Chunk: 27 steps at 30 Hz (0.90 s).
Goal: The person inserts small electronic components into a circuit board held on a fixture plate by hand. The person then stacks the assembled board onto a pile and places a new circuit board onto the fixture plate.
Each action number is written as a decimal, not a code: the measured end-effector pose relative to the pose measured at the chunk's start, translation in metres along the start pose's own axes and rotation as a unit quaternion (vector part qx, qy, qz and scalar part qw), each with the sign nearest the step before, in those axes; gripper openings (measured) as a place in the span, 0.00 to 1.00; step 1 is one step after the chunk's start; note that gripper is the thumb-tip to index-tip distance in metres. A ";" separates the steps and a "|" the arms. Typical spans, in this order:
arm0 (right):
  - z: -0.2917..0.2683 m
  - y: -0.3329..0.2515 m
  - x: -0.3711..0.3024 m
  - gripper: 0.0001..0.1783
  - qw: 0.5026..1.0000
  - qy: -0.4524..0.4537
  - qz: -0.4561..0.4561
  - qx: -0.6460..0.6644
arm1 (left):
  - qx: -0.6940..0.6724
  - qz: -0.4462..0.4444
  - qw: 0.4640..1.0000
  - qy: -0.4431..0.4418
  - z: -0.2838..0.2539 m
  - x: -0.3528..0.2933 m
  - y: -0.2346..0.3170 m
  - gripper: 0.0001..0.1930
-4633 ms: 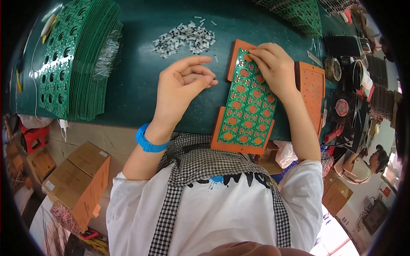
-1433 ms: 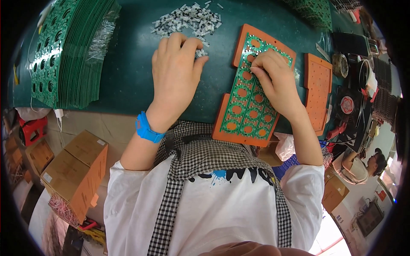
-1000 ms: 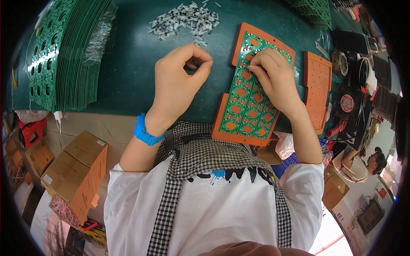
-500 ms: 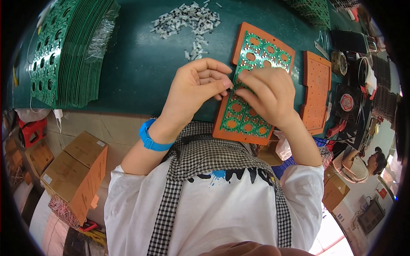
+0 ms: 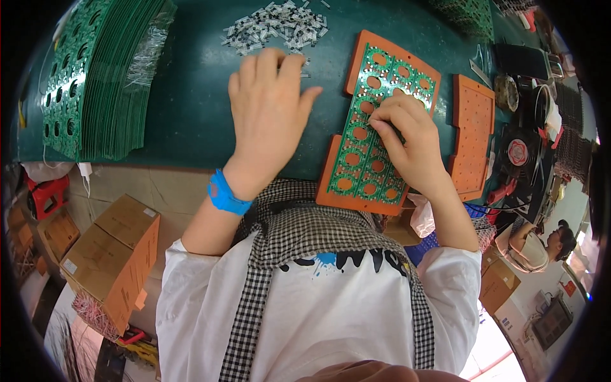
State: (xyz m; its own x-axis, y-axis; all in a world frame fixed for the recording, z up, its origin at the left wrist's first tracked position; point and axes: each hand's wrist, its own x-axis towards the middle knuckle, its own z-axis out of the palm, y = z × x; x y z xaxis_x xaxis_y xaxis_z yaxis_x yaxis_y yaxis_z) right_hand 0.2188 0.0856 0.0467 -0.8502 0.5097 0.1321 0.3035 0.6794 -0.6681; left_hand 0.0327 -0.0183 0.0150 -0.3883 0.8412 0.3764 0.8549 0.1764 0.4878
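Observation:
My left hand, with a blue band on its wrist, is above the green tabletop with its palm down. Its fingers are spread and point at a pile of small clear and black components; I see nothing held in it. My right hand hovers over a green circuit board panel with rows of round holes. Thumb and forefinger meet in a pinch near the panel's middle; whatever is between them is too small or hidden. The panel rests in an orange fixture tilted at the table's near edge.
A tall stack of green circuit panels stands at the left. Right of the fixture lies a second orange plate. Beyond it are a black fan and cables. Cardboard boxes sit on the floor at left. Another person is at the far right.
My left hand has left the panel, moving left and away toward the component pile, and its fingers have opened. My right hand has shifted slightly right and stays pinched over the panel.

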 end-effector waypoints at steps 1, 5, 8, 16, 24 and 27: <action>-0.001 0.000 0.000 0.04 1.000 -0.019 -0.007 -0.022 | -0.012 -0.010 1.000 -0.010 0.003 0.000 -0.008 0.11; -0.002 -0.002 0.003 0.04 0.997 -0.051 -0.012 -0.050 | -0.034 -0.032 0.998 -0.034 0.003 0.000 -0.010 0.05; 0.000 -0.002 0.004 0.05 0.996 -0.057 -0.017 -0.065 | -0.034 -0.022 0.999 -0.035 0.003 -0.001 -0.011 0.04; 0.008 -0.003 -0.003 0.05 0.992 -0.008 -0.043 -0.118 | -0.172 -0.031 0.984 -0.012 -0.001 -0.005 -0.008 0.06; 0.006 -0.015 -0.009 0.12 0.985 0.025 -0.092 -0.141 | -0.617 -0.249 0.725 -0.176 -0.008 -0.017 0.013 0.14; 0.010 -0.016 -0.012 0.13 0.998 0.050 0.011 0.029 | -0.615 -0.237 0.724 -0.205 -0.011 -0.019 0.021 0.16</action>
State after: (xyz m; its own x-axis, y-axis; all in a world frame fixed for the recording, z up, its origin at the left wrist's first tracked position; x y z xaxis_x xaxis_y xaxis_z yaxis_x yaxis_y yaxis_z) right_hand 0.2196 0.0638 0.0486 -0.7954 0.5762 0.1878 0.2937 0.6376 -0.7122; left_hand 0.0547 -0.0365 0.0268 -0.1873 0.9607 -0.2049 -0.3917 0.1182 0.9124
